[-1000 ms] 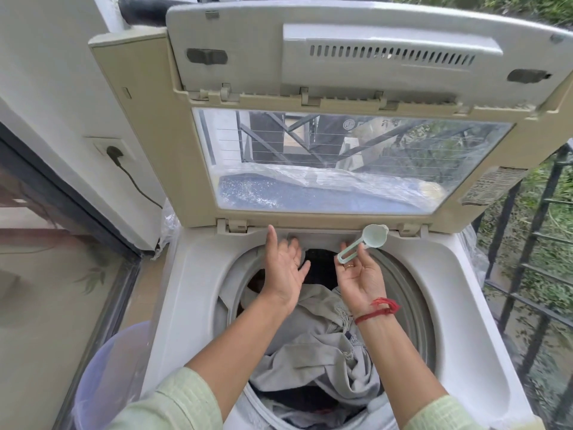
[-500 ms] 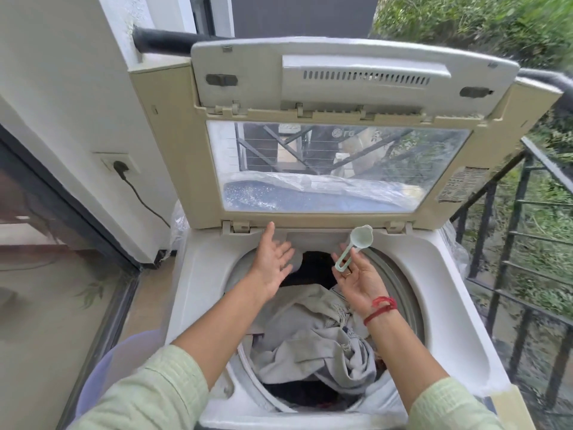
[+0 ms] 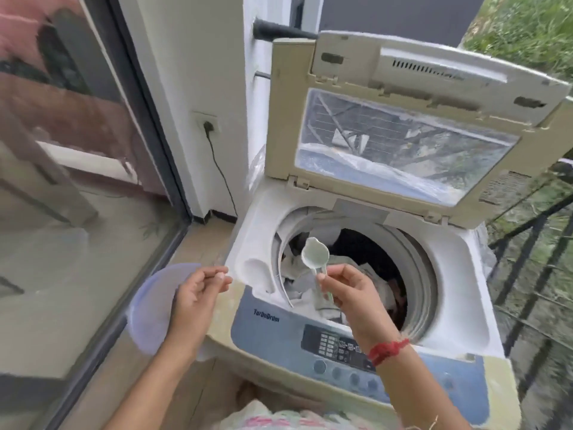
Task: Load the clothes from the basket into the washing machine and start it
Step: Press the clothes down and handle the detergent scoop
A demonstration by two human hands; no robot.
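A top-loading washing machine (image 3: 455, 293) stands with its lid (image 3: 412, 125) raised. Grey and dark clothes (image 3: 313, 283) fill its drum. My right hand (image 3: 350, 293) pinches the handle of a pale green scoop (image 3: 314, 253) above the drum's left rim. My left hand (image 3: 198, 293) hovers with loosely curled fingers left of the machine, above a lilac basket (image 3: 148, 308), and holds nothing. The blue control panel (image 3: 338, 346) with its buttons runs along the machine's front edge.
A glass sliding door (image 3: 77, 181) lies to the left. A wall socket with a black cord (image 3: 210, 128) sits on the white wall behind. A black railing (image 3: 533, 259) closes off the right side. Patterned fabric (image 3: 279, 417) shows at the bottom edge.
My view has swung left and pulled back. Both hands have drawn back from the drum's far rim toward me; the left hand is now off the machine's left side over the basket.
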